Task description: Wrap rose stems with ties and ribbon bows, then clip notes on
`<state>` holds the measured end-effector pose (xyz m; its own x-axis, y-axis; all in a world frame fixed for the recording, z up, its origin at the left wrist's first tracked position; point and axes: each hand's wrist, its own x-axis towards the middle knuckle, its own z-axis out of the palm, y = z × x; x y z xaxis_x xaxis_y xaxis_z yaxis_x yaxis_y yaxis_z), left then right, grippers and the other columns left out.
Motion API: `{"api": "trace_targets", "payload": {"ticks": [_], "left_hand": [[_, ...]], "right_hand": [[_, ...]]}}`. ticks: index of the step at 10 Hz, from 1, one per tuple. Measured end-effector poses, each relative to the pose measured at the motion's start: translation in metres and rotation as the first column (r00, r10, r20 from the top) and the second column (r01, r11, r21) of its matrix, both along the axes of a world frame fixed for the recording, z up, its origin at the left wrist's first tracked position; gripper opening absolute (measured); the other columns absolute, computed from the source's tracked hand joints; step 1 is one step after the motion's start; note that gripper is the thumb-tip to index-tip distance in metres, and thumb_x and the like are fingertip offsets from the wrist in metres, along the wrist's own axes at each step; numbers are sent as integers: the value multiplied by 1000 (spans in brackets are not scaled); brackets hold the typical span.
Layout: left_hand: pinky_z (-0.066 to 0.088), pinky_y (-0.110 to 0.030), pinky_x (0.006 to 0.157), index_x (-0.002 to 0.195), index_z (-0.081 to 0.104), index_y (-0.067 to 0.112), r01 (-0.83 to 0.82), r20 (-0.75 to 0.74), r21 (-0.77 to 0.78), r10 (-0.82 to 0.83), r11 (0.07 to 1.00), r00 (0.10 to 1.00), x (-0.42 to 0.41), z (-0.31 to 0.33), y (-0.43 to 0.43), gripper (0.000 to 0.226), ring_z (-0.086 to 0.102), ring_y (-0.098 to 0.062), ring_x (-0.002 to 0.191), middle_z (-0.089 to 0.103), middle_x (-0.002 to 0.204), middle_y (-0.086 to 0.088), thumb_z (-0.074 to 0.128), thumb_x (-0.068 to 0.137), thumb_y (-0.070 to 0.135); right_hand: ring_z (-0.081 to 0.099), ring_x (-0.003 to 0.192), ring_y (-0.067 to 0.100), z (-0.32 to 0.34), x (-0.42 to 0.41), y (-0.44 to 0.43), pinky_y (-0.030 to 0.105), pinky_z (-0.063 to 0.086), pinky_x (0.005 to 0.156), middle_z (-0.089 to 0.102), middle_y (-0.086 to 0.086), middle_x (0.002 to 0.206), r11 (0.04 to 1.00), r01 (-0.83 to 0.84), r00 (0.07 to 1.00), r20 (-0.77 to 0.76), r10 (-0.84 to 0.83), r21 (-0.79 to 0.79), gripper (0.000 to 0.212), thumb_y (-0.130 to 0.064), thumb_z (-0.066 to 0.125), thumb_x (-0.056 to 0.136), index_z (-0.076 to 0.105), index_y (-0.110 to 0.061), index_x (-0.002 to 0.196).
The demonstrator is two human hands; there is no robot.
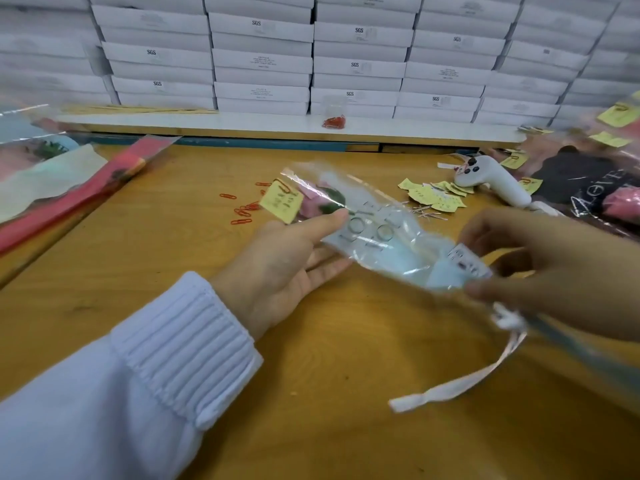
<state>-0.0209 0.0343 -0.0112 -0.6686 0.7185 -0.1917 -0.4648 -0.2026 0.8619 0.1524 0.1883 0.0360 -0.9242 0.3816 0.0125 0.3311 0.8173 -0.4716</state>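
- Far left on the wooden counter (311, 358): blurred red and clear cellophane wraps (69, 199), apparently roses waiting their turn.
- Loose red paper clips (242, 213) lie just beyond the left hand (287, 258), which is spread palm-up, its fingers straight under the sleeve.
- The pink rose in a clear "LOVE"-printed cellophane sleeve (374, 230) is held above the counter's middle, between both hands. A yellow paper note (281, 204) is already clipped to its far end.
- The right hand (554, 268) pinches the sleeve's near end, just above a tied white ribbon bow (506, 320).
- This rose looks finished and ready to be set aside.
- Right: spare yellow notes (433, 199), a white glue gun (491, 181) and a pile of noted wrapped roses (588, 181).
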Motion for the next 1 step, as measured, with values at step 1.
{"api": "trace_targets", "payload": {"ticks": [1], "left_hand": [[57,-30,79,97,62,11,-25,-34,-65,23,998,999,0,-1,1,16,71,-18,93,74,99,-8,68,83,15]], "right_hand": [[66,72,-3,9,14,30,22,56,50,61,-31,101,994,79,987,-149,-67,77,38,-59,63,59,54,-58,96]]}}
